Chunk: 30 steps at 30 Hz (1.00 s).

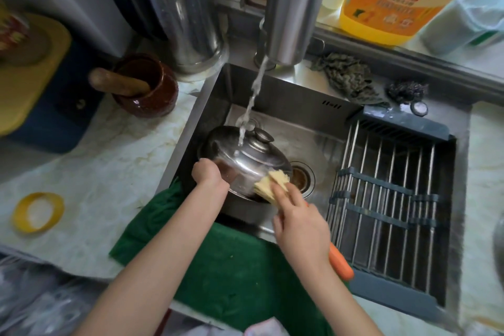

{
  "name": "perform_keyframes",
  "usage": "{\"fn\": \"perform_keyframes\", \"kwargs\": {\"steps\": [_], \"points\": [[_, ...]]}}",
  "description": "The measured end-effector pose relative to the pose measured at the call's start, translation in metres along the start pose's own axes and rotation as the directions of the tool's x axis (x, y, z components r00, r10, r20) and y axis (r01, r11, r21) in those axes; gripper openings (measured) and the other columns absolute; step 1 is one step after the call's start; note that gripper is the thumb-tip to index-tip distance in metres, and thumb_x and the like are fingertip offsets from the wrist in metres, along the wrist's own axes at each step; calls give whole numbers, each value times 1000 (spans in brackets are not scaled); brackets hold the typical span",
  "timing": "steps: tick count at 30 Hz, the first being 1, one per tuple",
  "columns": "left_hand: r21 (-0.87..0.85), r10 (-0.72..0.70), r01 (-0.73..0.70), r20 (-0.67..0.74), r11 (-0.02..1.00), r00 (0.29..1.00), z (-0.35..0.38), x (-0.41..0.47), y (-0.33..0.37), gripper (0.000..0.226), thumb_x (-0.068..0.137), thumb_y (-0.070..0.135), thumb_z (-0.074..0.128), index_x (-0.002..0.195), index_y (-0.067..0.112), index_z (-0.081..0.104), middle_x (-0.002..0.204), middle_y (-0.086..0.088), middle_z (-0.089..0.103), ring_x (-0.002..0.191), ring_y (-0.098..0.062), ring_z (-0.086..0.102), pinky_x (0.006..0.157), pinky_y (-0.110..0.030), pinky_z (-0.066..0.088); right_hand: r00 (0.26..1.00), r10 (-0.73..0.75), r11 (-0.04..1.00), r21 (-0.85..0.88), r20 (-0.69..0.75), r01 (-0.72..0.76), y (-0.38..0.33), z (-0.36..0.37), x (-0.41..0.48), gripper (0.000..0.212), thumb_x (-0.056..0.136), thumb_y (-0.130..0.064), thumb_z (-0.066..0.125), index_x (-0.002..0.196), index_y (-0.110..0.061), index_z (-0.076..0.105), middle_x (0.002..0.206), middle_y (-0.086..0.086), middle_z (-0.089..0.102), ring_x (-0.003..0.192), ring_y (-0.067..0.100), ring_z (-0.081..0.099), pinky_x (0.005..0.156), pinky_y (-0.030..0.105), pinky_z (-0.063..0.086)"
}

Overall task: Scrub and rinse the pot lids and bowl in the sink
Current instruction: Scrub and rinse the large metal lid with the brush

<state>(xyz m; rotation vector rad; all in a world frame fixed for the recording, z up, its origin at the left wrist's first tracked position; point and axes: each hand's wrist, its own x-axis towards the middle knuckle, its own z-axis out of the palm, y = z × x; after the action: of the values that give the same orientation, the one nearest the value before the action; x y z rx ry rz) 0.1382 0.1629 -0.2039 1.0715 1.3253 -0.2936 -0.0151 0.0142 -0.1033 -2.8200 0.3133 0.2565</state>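
Steel pot lid (251, 155), one, left hand (207, 172) gripping rim, right hand (300, 229) holding one brush (272, 185)

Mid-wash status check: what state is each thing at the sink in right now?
Tap: running; stream lands on the lid.
Lid: tilted in the sink, knob up, wet.
Brush: bristles pressed against the lid's rim.
Left grip: holds the lid's left edge.
Right grip: holds the brush.
Drain: uncovered.
Rack: set in the sink's right half.
Jar: upright, pestle inside.
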Motion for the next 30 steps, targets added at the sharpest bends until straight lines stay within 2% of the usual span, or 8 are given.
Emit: {"fn": "perform_keyframes", "kwargs": {"steps": [4,9,12,15,19,23,28,30], "points": [[4,-24,24,-34,1000,999,-1,-75,20,37,98,11,29,125,0,51,114,-12,56,102,-32,59,87,-42,51,950,278,953,82,139,-291,25,7,20,52,89,-26,49,140,-31,45,137,-8,47,76,25,64,63,34,53],[15,-84,84,-17,996,996,2,-81,21,39,99,16,29,131,4,48,124,-8,55,110,-26,56,91,-35,46,997,76,996,50,-1,-76,-10,-2,-14,59,73,-24,67,130,-30,55,127,-4,58,61,24,60,49,31,49],[35,-95,96,-33,995,995,4,-84,22,38,100,16,28,128,5,51,115,-5,57,93,-21,54,82,-32,44,968,246,968,33,41,-247,17,-7,-4,56,85,-28,56,138,-37,45,137,-8,49,74,25,63,59,30,49],[32,-98,99,-24,995,995,3,-88,22,37,100,15,28,125,5,52,111,-8,55,98,-22,55,87,-32,43,935,355,924,153,-4,-350,38,-18,15,55,90,-27,48,143,-40,38,137,-8,46,73,27,62,61,34,51],[5,-85,85,0,996,996,-1,-87,14,33,100,14,31,119,2,54,111,-7,57,111,-27,57,98,-41,46,980,198,961,192,16,-198,6,-23,41,56,91,-28,49,144,-39,35,138,-8,43,73,21,60,61,30,51],[100,57,-66,94,993,994,1,-69,1,34,100,23,32,124,5,49,126,-16,54,109,-35,57,95,-50,47,972,-229,973,39,47,227,-30,-17,49,53,82,-32,55,134,-35,49,123,-4,55,73,28,63,58,36,50],[217,138,-192,243,957,960,3,-90,2,36,104,23,27,132,5,39,128,-17,51,112,-35,54,98,-49,44,997,-45,985,168,63,34,-17,-7,75,55,85,-26,50,140,-33,44,129,-5,51,74,28,63,57,33,47],[313,163,-251,281,916,946,2,-84,3,37,103,25,29,133,9,42,130,-14,52,117,-32,53,101,-49,43,983,-183,970,168,30,176,-24,-9,72,54,84,-28,50,137,-33,47,126,-6,52,69,26,62,54,32,46]]}}
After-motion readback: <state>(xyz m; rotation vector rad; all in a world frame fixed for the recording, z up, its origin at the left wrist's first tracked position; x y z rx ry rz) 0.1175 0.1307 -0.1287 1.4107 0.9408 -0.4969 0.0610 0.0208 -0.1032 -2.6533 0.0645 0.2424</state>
